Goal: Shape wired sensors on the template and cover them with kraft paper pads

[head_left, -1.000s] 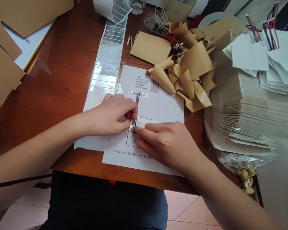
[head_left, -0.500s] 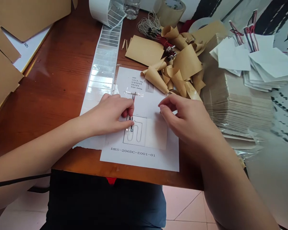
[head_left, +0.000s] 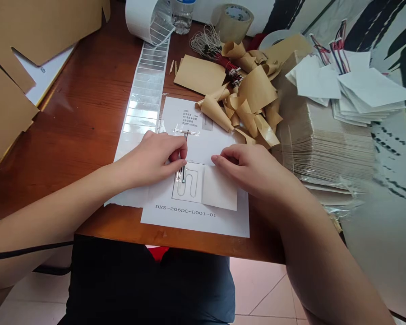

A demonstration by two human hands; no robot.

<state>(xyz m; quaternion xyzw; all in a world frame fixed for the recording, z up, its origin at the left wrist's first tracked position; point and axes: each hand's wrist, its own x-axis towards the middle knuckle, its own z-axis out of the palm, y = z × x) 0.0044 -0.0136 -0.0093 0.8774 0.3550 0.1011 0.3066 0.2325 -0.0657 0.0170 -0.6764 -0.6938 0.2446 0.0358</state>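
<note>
My left hand (head_left: 164,155) is closed in a pinch around thin dark wires (head_left: 183,174), just above a looped wire outline (head_left: 191,185) on the printed template sheet (head_left: 196,228). Higher up, the wires pass under a strip of clear tape on the sheet. To the right of the outline is a white square flap (head_left: 219,192), looking slightly raised. My right hand (head_left: 245,164) is at its upper edge with thumb and forefinger together, and appears to grip it; the fingertip contact is partly hidden.
Curled brown paper scraps (head_left: 257,90) and a wire bundle (head_left: 206,43) lie behind the sheet. At right rises a stack of flat pieces (head_left: 341,149), topped by white squares with wires (head_left: 368,90). A label strip (head_left: 142,99) runs along the left, beside cardboard (head_left: 47,27).
My right hand has moved left and slightly down to the flap's upper edge, its fingers closing together. The flap looks a little lifted. My left hand keeps its pinch near the wires.
</note>
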